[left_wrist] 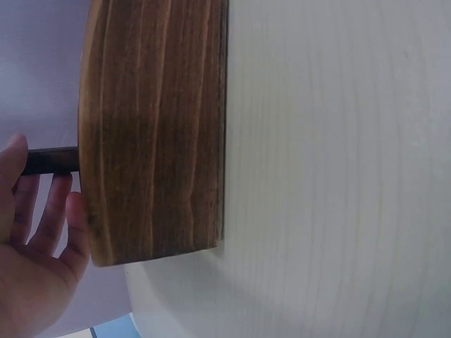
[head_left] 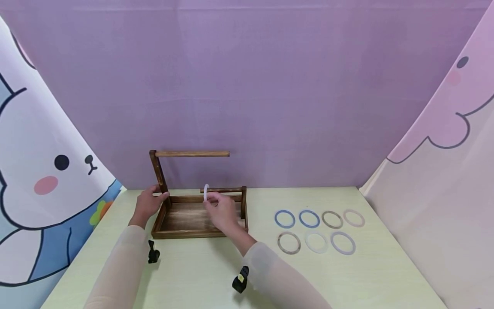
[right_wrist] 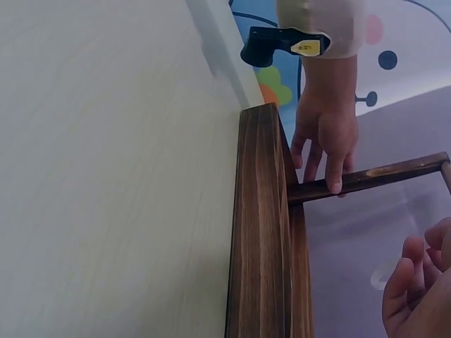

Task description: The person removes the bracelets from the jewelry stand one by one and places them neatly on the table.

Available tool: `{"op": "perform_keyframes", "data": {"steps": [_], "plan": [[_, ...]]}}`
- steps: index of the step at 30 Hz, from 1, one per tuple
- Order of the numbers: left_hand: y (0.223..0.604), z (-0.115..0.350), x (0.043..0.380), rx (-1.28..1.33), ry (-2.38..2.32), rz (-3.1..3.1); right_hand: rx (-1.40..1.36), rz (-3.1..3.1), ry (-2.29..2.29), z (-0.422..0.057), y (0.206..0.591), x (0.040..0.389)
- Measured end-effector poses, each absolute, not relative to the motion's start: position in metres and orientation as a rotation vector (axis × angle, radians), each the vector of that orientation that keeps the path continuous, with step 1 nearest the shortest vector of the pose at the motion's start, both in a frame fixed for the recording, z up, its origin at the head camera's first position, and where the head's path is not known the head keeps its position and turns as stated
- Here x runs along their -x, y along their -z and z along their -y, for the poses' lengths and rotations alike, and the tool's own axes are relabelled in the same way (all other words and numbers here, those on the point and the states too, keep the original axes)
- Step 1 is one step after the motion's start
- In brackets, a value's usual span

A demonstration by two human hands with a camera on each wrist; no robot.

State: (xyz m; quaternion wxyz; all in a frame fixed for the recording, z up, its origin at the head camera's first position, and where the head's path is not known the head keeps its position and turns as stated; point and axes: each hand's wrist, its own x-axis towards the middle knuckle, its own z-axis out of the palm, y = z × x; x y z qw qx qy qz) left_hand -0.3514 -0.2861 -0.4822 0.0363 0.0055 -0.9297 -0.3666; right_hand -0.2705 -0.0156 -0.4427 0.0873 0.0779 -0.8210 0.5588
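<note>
A brown wooden tray stand [head_left: 191, 234] has a tall post with a long bar on its left and a shorter post with a low bar [head_left: 225, 190] on its right. My left hand [head_left: 148, 203] grips the tall post [right_wrist: 366, 177] near its base, thumb on one side and fingers on the other. Between thumb and fingers my right hand [head_left: 223, 211] pinches a whitish bangle [head_left: 206, 193]. That bangle stands upright and overlaps the low bar near its free left end. In the right wrist view only part of the bangle [right_wrist: 382, 276] shows beside the fingertips.
To the right of the stand, several bangles lie flat in two rows, among them a blue bangle [head_left: 284, 226], a brownish bangle [head_left: 289, 253] and a lavender bangle [head_left: 343, 253]. A purple cloth backdrop [head_left: 270, 94] rises behind the pale table [head_left: 185, 274]. Printed cloths flank both sides.
</note>
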Motion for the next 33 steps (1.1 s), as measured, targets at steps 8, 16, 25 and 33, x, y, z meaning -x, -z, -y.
{"op": "perform_keyframes", "data": {"steps": [8,16,25,33], "plan": [[0.480,0.288,0.352,-0.003,1.119,2.837,-0.257,2.441,-1.661,0.025,0.443,0.272],[0.483,0.288,0.351,-0.021,1.126,2.846,-0.273,2.459,-1.675,0.034,0.445,0.270],[0.484,0.287,0.351,-0.014,1.117,2.845,-0.400,2.472,-1.648,0.032,0.453,0.263],[0.480,0.286,0.350,-0.012,1.121,2.830,-0.555,2.522,-1.615,0.018,0.458,0.258]]}}
